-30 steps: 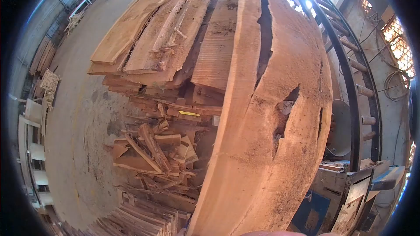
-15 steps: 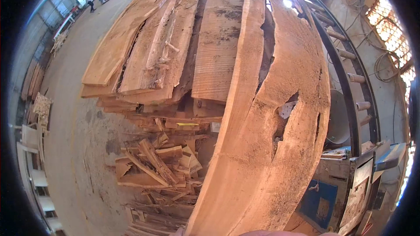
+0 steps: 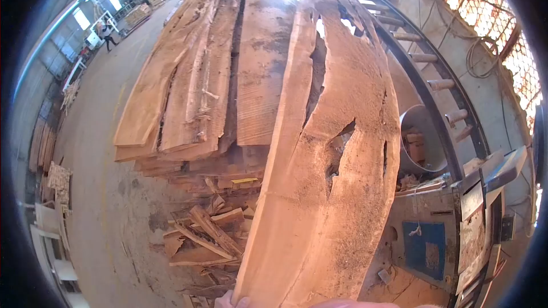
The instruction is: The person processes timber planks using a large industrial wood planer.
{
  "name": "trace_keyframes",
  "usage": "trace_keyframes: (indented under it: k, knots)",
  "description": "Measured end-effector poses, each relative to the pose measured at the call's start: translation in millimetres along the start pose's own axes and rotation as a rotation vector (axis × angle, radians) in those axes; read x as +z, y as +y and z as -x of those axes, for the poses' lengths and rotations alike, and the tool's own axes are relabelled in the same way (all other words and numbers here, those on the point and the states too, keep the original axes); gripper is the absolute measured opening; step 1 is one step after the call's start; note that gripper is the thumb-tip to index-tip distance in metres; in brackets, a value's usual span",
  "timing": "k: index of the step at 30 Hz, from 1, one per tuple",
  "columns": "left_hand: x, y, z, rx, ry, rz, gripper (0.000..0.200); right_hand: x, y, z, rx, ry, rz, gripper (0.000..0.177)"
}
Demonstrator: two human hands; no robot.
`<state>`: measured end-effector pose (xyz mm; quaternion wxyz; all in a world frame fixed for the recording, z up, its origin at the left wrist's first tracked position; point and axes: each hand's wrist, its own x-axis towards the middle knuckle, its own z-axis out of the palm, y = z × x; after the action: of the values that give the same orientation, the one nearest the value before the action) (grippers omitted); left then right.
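A long live-edge wooden slab (image 3: 297, 211), with a rough edge and several ragged holes, stretches from the bottom of the view towards the far end. My left hand (image 3: 233, 300) grips its near left edge; part of the hand shows and the rest is cut off. Along the bottom border, a thin sliver of my right hand (image 3: 357, 304) lies at the slab's near end, its fingers hidden. To the slab's left lies a stack of broad rough boards (image 3: 191, 102), some with bark and cracks.
Broken wood offcuts (image 3: 211, 234) lie on the floor below the stack. On the right, a black ladder-like roller frame (image 3: 442, 84) runs beside a large round duct (image 3: 422, 137) and a worn machine cabinet (image 3: 425, 239). A person (image 3: 107, 35) is far off at the left.
The view has tilted up and shifted right, so the slab sits further left and more of the machine shows. More of my left hand is visible at the slab's edge.
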<state>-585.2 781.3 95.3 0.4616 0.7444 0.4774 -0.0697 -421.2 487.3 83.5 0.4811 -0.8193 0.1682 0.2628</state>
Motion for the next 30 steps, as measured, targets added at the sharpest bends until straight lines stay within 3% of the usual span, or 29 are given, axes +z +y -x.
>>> trace_keyframes:
  k: [3, 12, 21, 25, 28, 30]
  knots:
    - [-19.5, 32.3, -0.5, -0.147, -0.062, -0.085, 0.053, 3.4, 1.8, 20.1, -0.028, 0.014, -0.021, 0.058]
    - [-25.0, 52.5, 15.1, -0.002, -0.021, -0.069, 0.064, 7.8, 8.0, 53.2, -0.11, 0.029, -0.106, 0.057]
    - [-29.1, 25.9, 20.3, 0.172, 0.022, 0.03, 0.073, 15.7, 21.5, 51.5, -0.313, -0.057, -0.564, 0.046]
    - [-33.2, 27.5, 27.4, 0.197, 0.001, 0.084, 0.073, 11.9, 22.3, 49.4, -0.294, -0.078, -0.531, 0.045]
    - [-37.7, 9.6, 19.1, 0.235, -0.15, 0.123, 0.068, 3.0, 31.4, 44.3, -0.222, -0.126, -0.525, 0.053]
    - [-44.6, -0.3, 18.2, 0.188, -0.297, 0.276, 0.062, -7.6, 33.0, 53.7, 0.032, -0.324, -0.762, 0.056]
